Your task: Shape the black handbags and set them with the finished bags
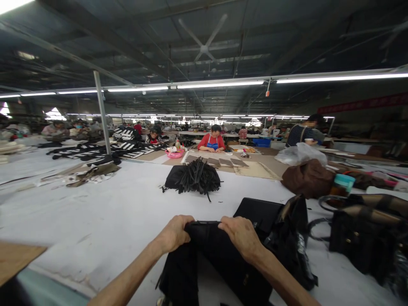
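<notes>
My left hand (176, 233) and my right hand (241, 235) are both closed on the top edge of a black bag piece (207, 242), gripping it at two places a short way apart. The piece hangs in folds over the white table, and small marks show on its lower right part. Fingertips behind the edge are hidden. Beyond my right hand lies a flat black panel (258, 212), with an upright black bag (291, 238) beside it. Farther forward, a bundle of black strips (199, 174) rests on a black folded pile (174, 176).
Black handbags (357, 238) stand at the right, near a teal-lidded jar (342, 185) and a brown cloth bundle (307, 178). Fabric scraps (92, 172) lie on the white table (127, 204) at left. A person in red (212, 142) sits opposite, near a pink basin (174, 153).
</notes>
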Demonstrator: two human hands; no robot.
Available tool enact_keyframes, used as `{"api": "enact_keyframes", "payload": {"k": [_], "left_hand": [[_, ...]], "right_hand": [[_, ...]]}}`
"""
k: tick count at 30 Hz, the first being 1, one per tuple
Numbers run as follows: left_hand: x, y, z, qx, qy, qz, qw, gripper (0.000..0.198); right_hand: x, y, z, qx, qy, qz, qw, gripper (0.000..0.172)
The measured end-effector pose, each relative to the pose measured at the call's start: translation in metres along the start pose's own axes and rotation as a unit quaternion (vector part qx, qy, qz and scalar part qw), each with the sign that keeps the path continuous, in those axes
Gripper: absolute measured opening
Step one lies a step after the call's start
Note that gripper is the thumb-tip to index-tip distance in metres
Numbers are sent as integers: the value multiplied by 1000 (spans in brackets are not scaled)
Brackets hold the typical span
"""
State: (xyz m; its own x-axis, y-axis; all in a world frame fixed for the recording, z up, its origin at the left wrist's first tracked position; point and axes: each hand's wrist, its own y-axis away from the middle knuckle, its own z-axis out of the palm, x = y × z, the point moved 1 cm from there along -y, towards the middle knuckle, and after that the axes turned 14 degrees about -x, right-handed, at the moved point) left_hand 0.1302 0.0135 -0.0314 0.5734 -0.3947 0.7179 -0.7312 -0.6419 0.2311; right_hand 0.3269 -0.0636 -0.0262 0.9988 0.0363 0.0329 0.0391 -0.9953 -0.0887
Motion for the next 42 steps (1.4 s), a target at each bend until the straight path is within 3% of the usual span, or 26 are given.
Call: {"api": "enact_keyframes", "payload": {"k": [3,6,12,16,21,29,33,36,39,42], "left_hand": [[-9,2,-8,-80,116,42,989,25],[-7,7,-15,-132,157,55,977,29],[4,16,-12,-160,236,94,954,29],[12,17,-9,-139,191,130,963,27],[14,18,-6,-81,94,121,985,30],[14,24,3,-73,133,99,984,31],[11,20,7,-56,133,83,986,28],[8,18,10,-32,105,79,991,27],[5,18,12,-3,73,81,994,26],[5,20,14,22,44,84,995,22]], "right_hand": [[3,3,-5,-4,-9,-23,1000,34],[5,6,-7,-12,-16,-40,999,33],[8,7,0,-19,-51,-54,997,36],[6,10,0,-15,-58,-69,996,39],[-4,14,-4,1,-23,-38,999,45],[-11,13,-7,-18,-33,-14,999,47],[-15,11,-9,-22,-62,5,998,38],[-23,10,-13,-5,-86,-46,995,24],[-34,11,-16,-3,-71,-122,990,28],[-39,12,-17,-6,-49,-132,990,32]]}}
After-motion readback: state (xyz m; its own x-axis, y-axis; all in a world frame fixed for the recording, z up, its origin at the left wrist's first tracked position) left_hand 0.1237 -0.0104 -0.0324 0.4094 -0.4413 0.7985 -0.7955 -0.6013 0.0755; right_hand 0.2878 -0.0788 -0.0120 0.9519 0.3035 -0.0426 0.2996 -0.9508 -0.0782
